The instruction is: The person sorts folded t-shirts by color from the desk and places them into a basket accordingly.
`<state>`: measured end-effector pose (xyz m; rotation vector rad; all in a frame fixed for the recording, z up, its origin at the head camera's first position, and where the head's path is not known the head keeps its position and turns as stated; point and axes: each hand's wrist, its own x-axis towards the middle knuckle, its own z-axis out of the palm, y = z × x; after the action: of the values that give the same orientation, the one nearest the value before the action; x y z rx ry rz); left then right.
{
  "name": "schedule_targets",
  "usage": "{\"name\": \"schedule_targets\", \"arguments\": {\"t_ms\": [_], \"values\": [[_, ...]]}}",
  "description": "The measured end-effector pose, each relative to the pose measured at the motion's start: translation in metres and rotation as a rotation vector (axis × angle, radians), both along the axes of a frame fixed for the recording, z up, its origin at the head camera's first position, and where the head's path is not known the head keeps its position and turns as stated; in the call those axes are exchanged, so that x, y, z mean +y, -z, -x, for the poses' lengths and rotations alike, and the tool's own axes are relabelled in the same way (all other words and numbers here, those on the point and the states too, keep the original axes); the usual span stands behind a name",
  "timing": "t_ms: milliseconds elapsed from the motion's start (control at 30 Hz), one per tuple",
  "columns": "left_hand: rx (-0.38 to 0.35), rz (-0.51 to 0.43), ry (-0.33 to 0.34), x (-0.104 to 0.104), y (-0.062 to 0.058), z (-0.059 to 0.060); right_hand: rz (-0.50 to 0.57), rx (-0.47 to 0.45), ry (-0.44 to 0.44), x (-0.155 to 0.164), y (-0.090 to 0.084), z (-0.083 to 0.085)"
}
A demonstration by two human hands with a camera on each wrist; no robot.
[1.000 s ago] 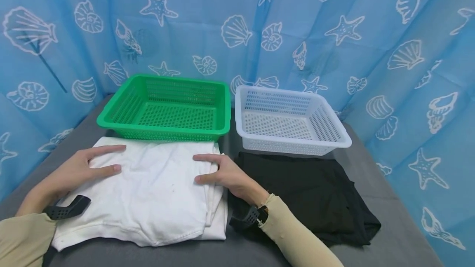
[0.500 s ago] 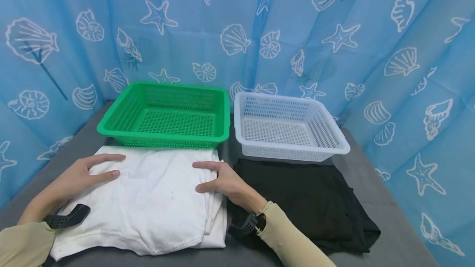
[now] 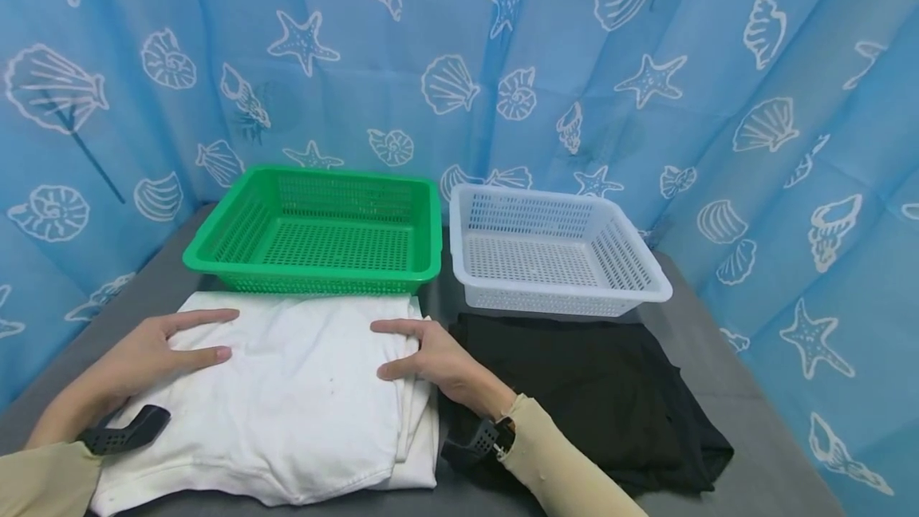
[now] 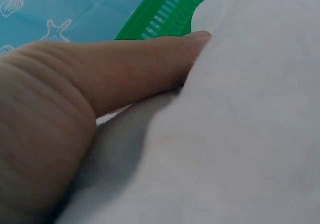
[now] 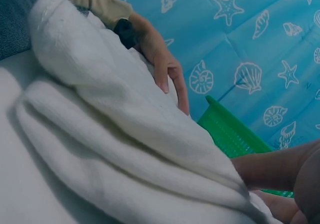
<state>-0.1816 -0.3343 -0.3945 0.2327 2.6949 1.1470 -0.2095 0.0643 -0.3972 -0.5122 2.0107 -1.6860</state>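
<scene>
Left hand [image 3: 143,353] and right hand [image 3: 439,356], thumbs and forefingers spread wide, touch opposite sides of folded white cloth [image 3: 301,397] before green basket [image 3: 312,271]; curtain [image 3: 424,6] printed with shells and starfish.

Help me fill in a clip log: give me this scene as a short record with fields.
Left hand: touching the left side of a folded white cloth
Right hand: touching that cloth's right side
Right of the white cloth: folded black cloth
Behind the white cloth: rectangular green plastic basket
Behind the black cloth: rectangular white plastic basket
Support: flat grey surface
Backdrop: blue curtain with white shell and starfish prints
</scene>
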Motion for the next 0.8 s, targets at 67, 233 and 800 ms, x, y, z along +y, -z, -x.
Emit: {"name": "schedule_targets", "arguments": {"t_ms": [67, 233, 800], "values": [[0.004, 0.005, 0.003, 0.0002, 0.0001, -0.0012, -0.001, 0.002, 0.001, -0.0001, 0.0012, -0.0005], [0.015, -0.004, 0.009, 0.0002, -0.0001, -0.0048, 0.005, 0.007, -0.003, -0.0009, 0.0031, -0.0011], [0.084, 0.003, -0.056, -0.0007, -0.0056, -0.0087, -0.016, 0.044, 0.009, -0.0001, -0.0004, -0.0025]]}}
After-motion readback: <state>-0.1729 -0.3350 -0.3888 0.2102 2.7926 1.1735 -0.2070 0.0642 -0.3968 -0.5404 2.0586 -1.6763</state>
